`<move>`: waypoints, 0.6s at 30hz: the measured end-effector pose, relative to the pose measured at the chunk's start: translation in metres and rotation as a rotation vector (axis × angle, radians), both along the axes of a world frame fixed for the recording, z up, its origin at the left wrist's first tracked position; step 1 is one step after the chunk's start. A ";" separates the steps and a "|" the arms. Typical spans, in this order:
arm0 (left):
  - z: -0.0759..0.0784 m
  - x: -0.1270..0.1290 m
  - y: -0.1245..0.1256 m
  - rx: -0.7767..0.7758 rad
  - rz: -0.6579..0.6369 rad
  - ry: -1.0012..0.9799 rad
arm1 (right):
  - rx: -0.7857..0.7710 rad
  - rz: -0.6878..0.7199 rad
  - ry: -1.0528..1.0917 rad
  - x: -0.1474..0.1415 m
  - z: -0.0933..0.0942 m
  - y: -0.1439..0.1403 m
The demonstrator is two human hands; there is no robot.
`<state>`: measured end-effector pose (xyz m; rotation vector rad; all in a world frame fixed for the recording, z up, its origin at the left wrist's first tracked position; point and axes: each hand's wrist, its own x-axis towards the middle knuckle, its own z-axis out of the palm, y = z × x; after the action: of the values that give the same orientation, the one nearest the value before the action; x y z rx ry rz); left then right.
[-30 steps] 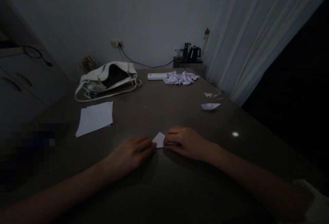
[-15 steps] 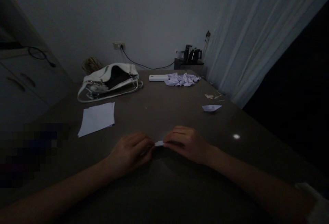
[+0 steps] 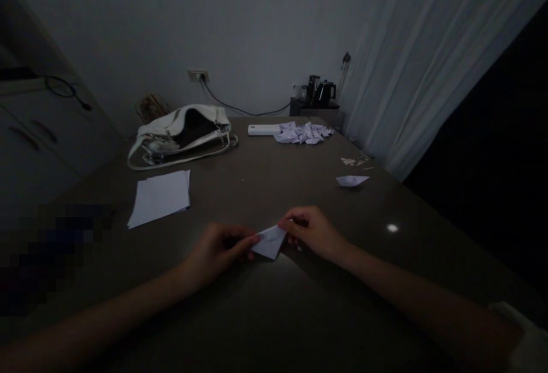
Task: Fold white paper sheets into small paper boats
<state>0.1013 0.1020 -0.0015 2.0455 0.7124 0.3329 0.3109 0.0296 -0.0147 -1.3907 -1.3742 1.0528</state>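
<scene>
A small folded piece of white paper (image 3: 270,241) sits between the two hands just above the near part of the dark table (image 3: 274,190). The left hand (image 3: 218,250) pinches its left corner, and the right hand (image 3: 314,231) pinches its upper right edge. The paper is thin and creased into a rough triangle pointing down. The tabletop is smooth and slightly glossy. Farther off lie a flat stack of white sheets (image 3: 160,196), a white handbag (image 3: 182,133) with its mouth open, a heap of folded papers (image 3: 303,132) and one paper boat (image 3: 351,180). Dim light hides the fingertips' detail.
</scene>
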 end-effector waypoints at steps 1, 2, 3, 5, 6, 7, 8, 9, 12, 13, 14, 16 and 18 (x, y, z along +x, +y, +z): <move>0.000 0.000 0.000 -0.027 0.010 0.005 | -0.020 0.003 0.032 0.000 0.000 0.001; 0.001 0.001 -0.001 -0.057 0.020 0.010 | -0.022 0.000 0.050 0.000 -0.001 0.002; 0.001 0.001 -0.001 -0.089 0.031 0.012 | -0.012 -0.002 0.059 0.000 0.000 0.002; 0.002 0.002 -0.002 -0.157 0.047 0.006 | 0.021 -0.001 0.059 0.000 0.001 0.002; 0.002 0.002 -0.003 -0.191 0.046 0.001 | 0.036 0.003 0.051 0.000 0.002 0.001; 0.002 0.002 -0.003 -0.218 0.038 -0.004 | 0.048 0.010 0.040 0.000 0.002 0.000; 0.003 0.001 -0.003 -0.238 0.022 -0.009 | 0.057 0.022 0.030 -0.001 0.003 -0.001; 0.003 0.001 -0.004 -0.248 -0.003 -0.013 | 0.063 0.039 0.024 -0.001 0.004 -0.002; 0.005 0.000 -0.004 -0.249 -0.124 -0.007 | 0.043 0.128 0.041 -0.006 0.005 -0.006; 0.006 0.000 -0.005 -0.255 -0.168 -0.004 | 0.032 0.158 0.052 -0.008 0.005 -0.008; 0.007 0.000 -0.005 -0.265 -0.210 -0.001 | 0.025 0.189 0.058 -0.009 0.005 -0.010; 0.007 0.001 -0.006 -0.276 -0.264 0.004 | 0.034 0.236 0.053 -0.012 0.005 -0.012; 0.006 0.001 -0.007 -0.266 -0.286 0.021 | 0.058 0.259 0.026 -0.014 0.004 -0.014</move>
<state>0.1021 0.0952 0.0047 1.8660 0.4410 0.0480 0.2967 0.0156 -0.0102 -1.1740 -1.5829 1.1836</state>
